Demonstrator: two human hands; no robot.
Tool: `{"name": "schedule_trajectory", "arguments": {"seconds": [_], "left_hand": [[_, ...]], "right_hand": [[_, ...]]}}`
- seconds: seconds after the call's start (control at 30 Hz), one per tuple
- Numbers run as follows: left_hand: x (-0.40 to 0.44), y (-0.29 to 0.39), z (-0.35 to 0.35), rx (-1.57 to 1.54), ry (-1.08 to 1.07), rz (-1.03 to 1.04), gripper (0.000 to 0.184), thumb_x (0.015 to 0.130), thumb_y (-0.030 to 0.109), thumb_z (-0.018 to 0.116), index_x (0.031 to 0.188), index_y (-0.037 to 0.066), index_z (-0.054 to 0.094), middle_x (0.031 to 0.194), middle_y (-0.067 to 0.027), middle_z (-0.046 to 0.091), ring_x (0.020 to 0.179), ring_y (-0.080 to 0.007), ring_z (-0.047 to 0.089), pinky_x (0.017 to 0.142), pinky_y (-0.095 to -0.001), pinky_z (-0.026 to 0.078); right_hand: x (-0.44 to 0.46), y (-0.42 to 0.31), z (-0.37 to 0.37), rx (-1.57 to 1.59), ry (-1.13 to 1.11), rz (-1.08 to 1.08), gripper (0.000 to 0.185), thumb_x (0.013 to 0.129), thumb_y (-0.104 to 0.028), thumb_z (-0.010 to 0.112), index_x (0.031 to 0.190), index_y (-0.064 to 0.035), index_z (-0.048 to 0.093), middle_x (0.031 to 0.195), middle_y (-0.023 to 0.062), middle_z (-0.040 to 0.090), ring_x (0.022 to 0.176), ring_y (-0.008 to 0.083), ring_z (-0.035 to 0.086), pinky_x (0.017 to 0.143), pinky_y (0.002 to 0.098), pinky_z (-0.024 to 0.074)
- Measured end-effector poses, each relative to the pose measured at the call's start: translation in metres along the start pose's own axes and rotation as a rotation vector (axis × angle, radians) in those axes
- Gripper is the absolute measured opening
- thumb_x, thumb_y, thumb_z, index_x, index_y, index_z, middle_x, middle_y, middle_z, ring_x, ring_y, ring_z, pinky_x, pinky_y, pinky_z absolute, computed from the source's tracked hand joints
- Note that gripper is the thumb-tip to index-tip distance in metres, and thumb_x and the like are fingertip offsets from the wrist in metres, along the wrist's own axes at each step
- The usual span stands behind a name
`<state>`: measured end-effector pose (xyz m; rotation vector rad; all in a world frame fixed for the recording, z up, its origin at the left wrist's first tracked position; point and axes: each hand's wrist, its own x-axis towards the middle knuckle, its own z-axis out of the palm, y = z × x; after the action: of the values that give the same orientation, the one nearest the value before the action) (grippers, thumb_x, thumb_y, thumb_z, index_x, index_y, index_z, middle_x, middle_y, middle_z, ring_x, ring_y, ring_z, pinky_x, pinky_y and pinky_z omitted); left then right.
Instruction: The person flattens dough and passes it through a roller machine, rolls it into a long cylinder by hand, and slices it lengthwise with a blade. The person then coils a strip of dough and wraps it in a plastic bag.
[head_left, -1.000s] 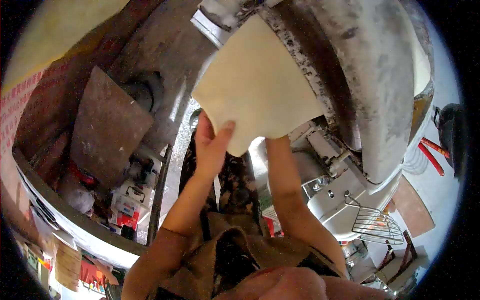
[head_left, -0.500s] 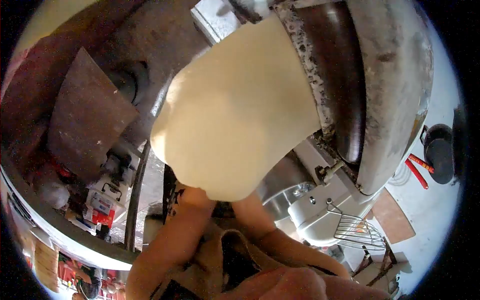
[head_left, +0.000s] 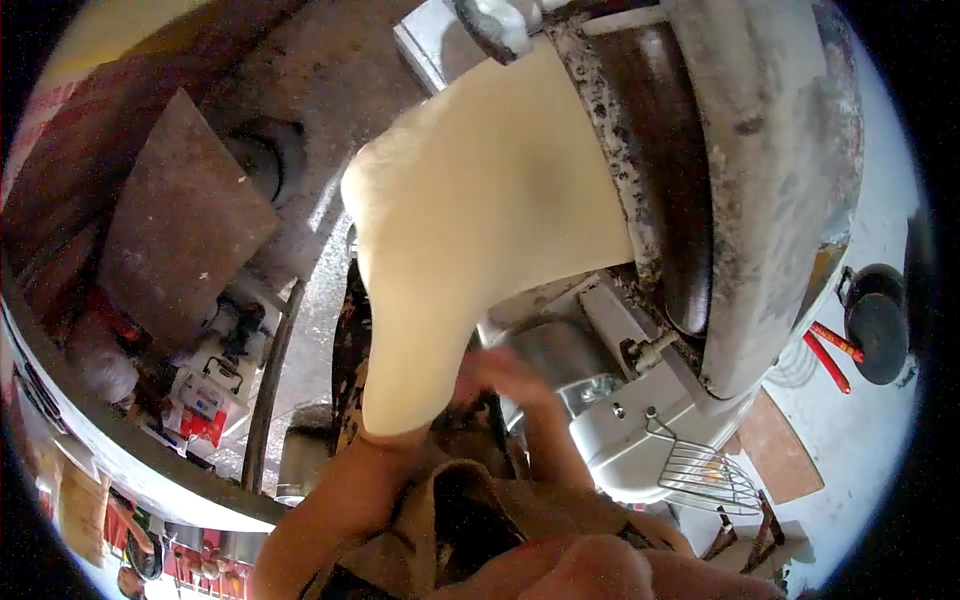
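Observation:
A wide pale sheet of dough [head_left: 480,190] hangs out from a dark roller [head_left: 675,180] of a flour-dusted machine [head_left: 765,200]. Its lower end narrows and drapes over my left hand, so that only the wrist [head_left: 393,445] shows below the dough edge and the fingers are hidden. Just right of the dough's lower part is my right hand [head_left: 500,375], smeared by motion. Whether it touches the dough or holds anything cannot be made out.
At the lower right stand a metal bowl [head_left: 560,355], a white mixer [head_left: 635,440] and a wire whisk [head_left: 710,480]. A black pan [head_left: 878,325] lies far right. On the left are a brown board [head_left: 185,220] and a curved ledge [head_left: 150,470].
The dough first lengthened toward my body, then its lower part narrowed over my left hand. My right hand has come out from under the dough to its right side.

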<state>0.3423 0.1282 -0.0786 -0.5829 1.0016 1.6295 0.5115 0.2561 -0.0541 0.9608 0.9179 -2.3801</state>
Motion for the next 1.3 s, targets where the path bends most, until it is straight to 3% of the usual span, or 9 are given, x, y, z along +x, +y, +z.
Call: {"name": "schedule_trajectory", "arguments": {"seconds": [0.13, 0.3, 0.7, 1.03, 1.3], "left_hand": [[0.019, 0.025, 0.002, 0.035, 0.02, 0.071, 0.06, 0.095, 0.044, 0.046, 0.14, 0.005, 0.041, 0.138, -0.0143, 0.049, 0.125, -0.0293, 0.049, 0.106, -0.0441, 0.039], [0.019, 0.044, -0.006, 0.072, 0.076, 0.118, 0.061, 0.095, 0.045, 0.046, 0.14, 0.005, 0.041, 0.138, -0.0145, 0.049, 0.125, -0.0292, 0.049, 0.106, -0.0441, 0.04], [-0.049, 0.056, -0.049, 0.118, 0.333, 0.151, 0.062, 0.094, 0.048, 0.046, 0.139, 0.005, 0.041, 0.137, -0.0147, 0.05, 0.124, -0.0291, 0.049, 0.106, -0.0441, 0.04], [-0.111, 0.078, -0.079, 0.09, 0.444, 0.256, 0.064, 0.094, 0.049, 0.047, 0.139, 0.004, 0.042, 0.136, -0.015, 0.05, 0.124, -0.029, 0.05, 0.106, -0.0441, 0.04], [-0.189, 0.097, -0.137, 0.078, 0.518, 0.331, 0.065, 0.094, 0.051, 0.047, 0.139, 0.004, 0.042, 0.135, -0.0151, 0.051, 0.124, -0.0289, 0.05, 0.106, -0.0441, 0.04]], "right_hand": [[0.045, 0.006, -0.058, 0.196, 0.546, -0.201, 0.027, 0.098, -0.022, 0.048, 0.102, 0.0005, 0.062, 0.09, 0.0096, 0.066, 0.08, 0.0195, 0.063, 0.072, 0.0327, 0.0525], [0.089, -0.017, -0.108, 0.515, 0.745, -0.464, 0.028, 0.098, -0.025, 0.048, 0.107, -0.0011, 0.06, 0.096, 0.0095, 0.064, 0.087, 0.0198, 0.06, 0.077, 0.0335, 0.0503], [0.194, -0.07, -0.178, 0.69, 0.708, -0.704, 0.033, 0.098, -0.03, 0.047, 0.117, -0.0047, 0.054, 0.11, 0.0092, 0.058, 0.102, 0.0205, 0.053, 0.088, 0.0356, 0.045], [0.221, -0.124, -0.144, 0.619, 0.592, -0.8, 0.039, 0.098, -0.034, 0.047, 0.126, -0.0077, 0.049, 0.123, 0.009, 0.052, 0.115, 0.0211, 0.047, 0.097, 0.0373, 0.0405], [0.216, -0.122, -0.092, 0.575, 0.351, -0.99, 0.045, 0.098, -0.038, 0.046, 0.133, -0.0101, 0.046, 0.132, 0.0088, 0.048, 0.125, 0.0216, 0.042, 0.105, 0.0387, 0.0369]]}}
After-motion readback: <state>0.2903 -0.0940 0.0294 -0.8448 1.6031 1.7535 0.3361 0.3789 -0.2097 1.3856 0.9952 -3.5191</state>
